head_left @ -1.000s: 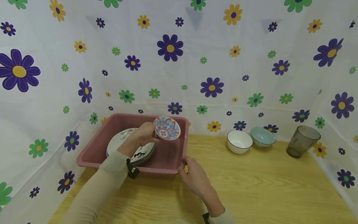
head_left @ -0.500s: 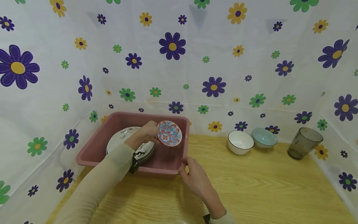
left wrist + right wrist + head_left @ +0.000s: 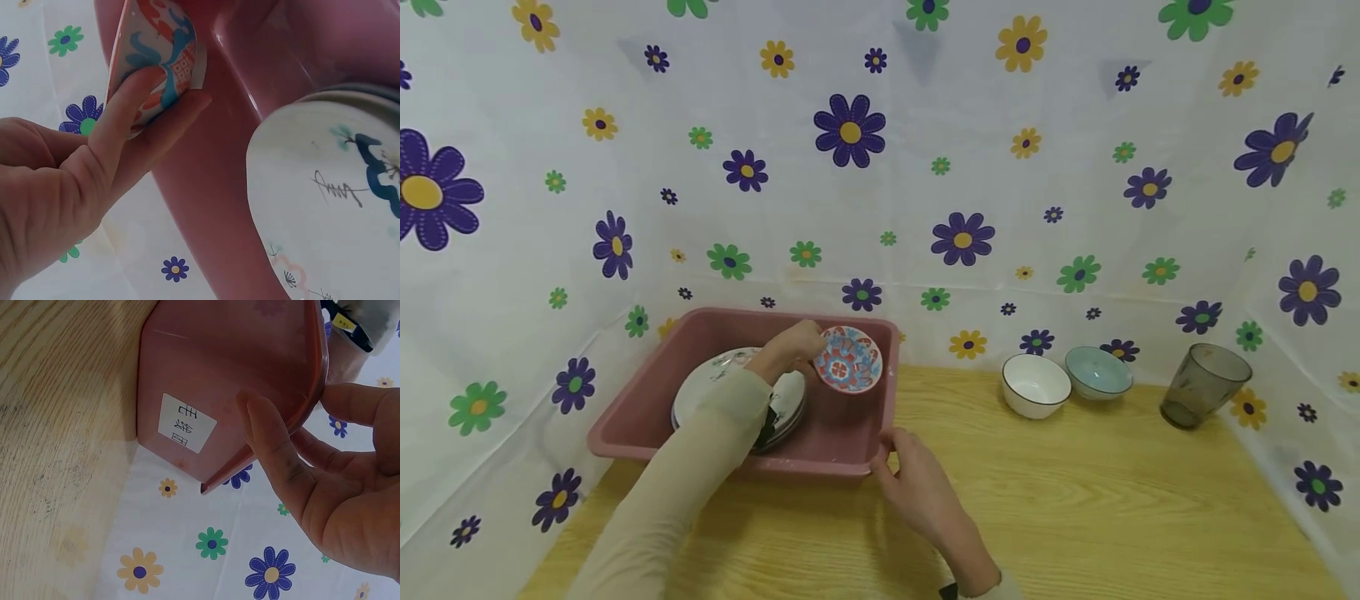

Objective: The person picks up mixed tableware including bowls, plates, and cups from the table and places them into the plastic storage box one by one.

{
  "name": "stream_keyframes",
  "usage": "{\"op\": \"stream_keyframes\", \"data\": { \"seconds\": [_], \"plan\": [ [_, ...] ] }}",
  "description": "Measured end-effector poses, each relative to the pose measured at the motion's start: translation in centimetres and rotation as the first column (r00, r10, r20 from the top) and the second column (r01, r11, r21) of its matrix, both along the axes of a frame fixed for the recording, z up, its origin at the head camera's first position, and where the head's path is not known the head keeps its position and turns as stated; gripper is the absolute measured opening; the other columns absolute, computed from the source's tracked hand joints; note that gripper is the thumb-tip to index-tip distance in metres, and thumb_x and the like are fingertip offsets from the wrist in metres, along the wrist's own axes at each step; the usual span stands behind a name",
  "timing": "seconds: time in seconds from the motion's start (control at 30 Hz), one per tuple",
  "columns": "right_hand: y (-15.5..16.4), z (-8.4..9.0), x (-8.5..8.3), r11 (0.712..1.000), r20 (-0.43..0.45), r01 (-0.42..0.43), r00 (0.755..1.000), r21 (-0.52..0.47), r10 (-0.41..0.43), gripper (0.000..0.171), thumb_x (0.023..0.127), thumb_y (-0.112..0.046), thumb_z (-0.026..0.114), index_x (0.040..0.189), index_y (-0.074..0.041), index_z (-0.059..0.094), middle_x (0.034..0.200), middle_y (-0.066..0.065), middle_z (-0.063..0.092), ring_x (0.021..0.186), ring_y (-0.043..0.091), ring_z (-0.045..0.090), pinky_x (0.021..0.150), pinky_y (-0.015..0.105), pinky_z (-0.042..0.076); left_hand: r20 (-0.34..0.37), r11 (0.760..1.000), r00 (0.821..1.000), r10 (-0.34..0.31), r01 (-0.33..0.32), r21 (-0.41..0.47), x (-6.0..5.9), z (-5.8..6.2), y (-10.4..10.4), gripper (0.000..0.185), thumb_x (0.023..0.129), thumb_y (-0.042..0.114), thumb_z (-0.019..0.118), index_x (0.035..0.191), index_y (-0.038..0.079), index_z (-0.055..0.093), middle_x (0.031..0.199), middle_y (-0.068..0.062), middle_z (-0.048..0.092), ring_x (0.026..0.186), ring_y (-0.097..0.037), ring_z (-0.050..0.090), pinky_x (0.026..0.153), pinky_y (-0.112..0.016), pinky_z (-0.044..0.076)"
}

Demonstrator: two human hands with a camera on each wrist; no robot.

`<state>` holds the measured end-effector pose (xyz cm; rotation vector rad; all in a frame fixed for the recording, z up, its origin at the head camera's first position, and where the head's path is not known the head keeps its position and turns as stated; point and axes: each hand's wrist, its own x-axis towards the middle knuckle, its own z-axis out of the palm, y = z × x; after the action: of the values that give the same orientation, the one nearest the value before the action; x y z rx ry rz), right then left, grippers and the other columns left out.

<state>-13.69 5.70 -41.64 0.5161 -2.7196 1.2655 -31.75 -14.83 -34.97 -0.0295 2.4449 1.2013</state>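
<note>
My left hand (image 3: 793, 346) pinches the rim of a small bowl (image 3: 848, 360) with a red and blue pattern. It holds the bowl tilted over the right part of a pink plastic basin (image 3: 891, 379), its inside facing the head camera. In the left wrist view, the thumb lies on one side of the patterned bowl (image 3: 181, 56) and the fingers on the other. A stack of white plates (image 3: 711, 379) with painted flowers and writing lies in the basin, partly behind my left arm. My right hand (image 3: 917, 483) grips the basin's near right corner by the rim.
On the wooden table (image 3: 1075, 517), to the right of the basin, stand a white bowl (image 3: 1036, 387), a pale blue bowl (image 3: 1099, 372) and a smoky glass (image 3: 1206, 385). Flowered sheeting (image 3: 1045, 200) rises behind and at both sides. A white label (image 3: 186, 423) marks the basin's outer wall.
The patterned bowl has come down slightly into the basin and turned its inside more toward the head camera. My right hand stays at the basin's corner. The head view has shifted a little.
</note>
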Motion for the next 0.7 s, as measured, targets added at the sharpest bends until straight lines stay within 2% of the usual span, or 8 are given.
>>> {"op": "stream_keyframes", "data": {
  "seconds": [0.2, 0.33, 0.4, 0.5, 0.57, 0.7],
  "plan": [
    [0.1, 0.0, 0.0, 1.0, -0.005, -0.003, 1.0, -0.007, 0.003, 0.02, 0.099, -0.012, 0.055, 0.115, -0.004, 0.062, 0.102, 0.002, 0.061, 0.088, 0.014, 0.055, 0.07, 0.023, 0.05, -0.037, 0.998, 0.999, -0.015, 0.012, -0.062, -0.8, -0.4, 0.1, 0.029, 0.096, -0.002, 0.037, 0.117, -0.015, 0.054, 0.084, -0.014, 0.059, 0.062, -0.014, 0.058, 0.06, -0.031, 0.058],
    [0.2, 0.1, 0.0, 1.0, -0.004, -0.01, 1.0, -0.006, 0.01, 0.02, 0.098, -0.014, 0.057, 0.115, -0.005, 0.062, 0.102, 0.001, 0.06, 0.088, 0.012, 0.054, 0.069, 0.023, 0.049, -0.056, 0.997, 0.998, -0.001, -0.003, -0.083, -1.1, -0.8, 0.1, 0.016, 0.093, -0.006, 0.039, 0.096, -0.008, 0.054, 0.084, -0.014, 0.056, 0.061, -0.015, 0.056, 0.053, -0.027, 0.054],
    [0.2, 0.2, 0.0, 1.0, -0.001, -0.015, 1.0, -0.008, 0.015, 0.02, 0.098, -0.014, 0.057, 0.116, -0.006, 0.062, 0.102, 0.0, 0.06, 0.089, 0.012, 0.053, 0.069, 0.023, 0.049, -0.054, 0.996, 0.998, 0.009, -0.014, -0.085, -1.2, -1.0, 0.1, 0.014, 0.092, -0.007, 0.038, 0.091, -0.005, 0.052, 0.086, -0.015, 0.055, 0.061, -0.015, 0.056, 0.052, -0.027, 0.055],
    [0.2, 0.1, 0.0, 1.0, 0.001, -0.014, 1.0, -0.008, 0.014, 0.021, 0.098, -0.015, 0.058, 0.116, -0.006, 0.062, 0.102, 0.0, 0.06, 0.089, 0.012, 0.054, 0.069, 0.022, 0.049, -0.045, 0.996, 0.999, 0.029, -0.033, -0.088, -1.4, -1.5, 0.2, 0.014, 0.092, -0.008, 0.04, 0.096, -0.008, 0.053, 0.088, -0.016, 0.056, 0.062, -0.016, 0.057, 0.053, -0.028, 0.055],
    [0.2, 0.1, 0.0, 1.0, -0.002, -0.008, 1.0, -0.004, 0.008, 0.021, 0.098, -0.014, 0.057, 0.116, -0.005, 0.062, 0.102, 0.001, 0.06, 0.089, 0.012, 0.054, 0.069, 0.022, 0.05, -0.061, 0.993, 0.998, 0.028, -0.034, -0.109, -1.6, -1.8, 0.2, 0.018, 0.093, -0.008, 0.04, 0.102, -0.011, 0.054, 0.09, -0.018, 0.058, 0.061, -0.016, 0.057, 0.053, -0.027, 0.055],
    [0.2, 0.1, 0.0, 1.0, 0.004, -0.002, 1.0, 0.003, 0.002, 0.022, 0.099, -0.014, 0.055, 0.117, -0.004, 0.062, 0.104, 0.002, 0.061, 0.088, 0.012, 0.055, 0.069, 0.022, 0.05, -0.086, 0.987, 0.996, 0.023, -0.036, -0.154, -1.8, -2.4, 0.3, 0.019, 0.096, -0.005, 0.039, 0.105, -0.011, 0.054, 0.094, -0.02, 0.058, 0.06, -0.015, 0.056, 0.052, -0.025, 0.054]
  ]
}}
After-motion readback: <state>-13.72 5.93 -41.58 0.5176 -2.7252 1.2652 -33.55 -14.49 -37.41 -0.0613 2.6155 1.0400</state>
